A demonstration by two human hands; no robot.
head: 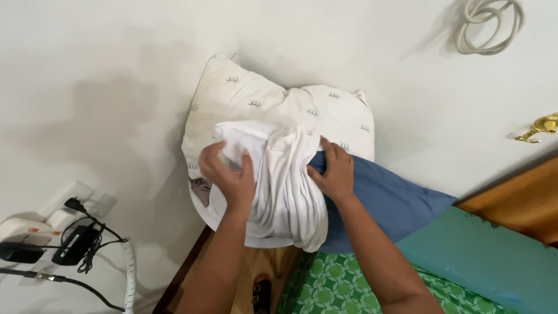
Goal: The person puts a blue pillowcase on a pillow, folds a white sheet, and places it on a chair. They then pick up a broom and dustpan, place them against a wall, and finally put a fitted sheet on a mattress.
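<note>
A white pillow with small green motifs leans against the white wall. A bunched white pillowcase covers its lower part. My left hand grips the gathered white cloth on the left side. My right hand clutches the cloth's right edge, beside a blue pillow lying behind it. Both forearms reach up from the bottom of the view.
A green patterned sheet and a teal mattress lie at lower right. Plugs, adapters and black cables hang on the wall at left. A coiled white cord hangs top right. A brass door handle and wooden door stand right.
</note>
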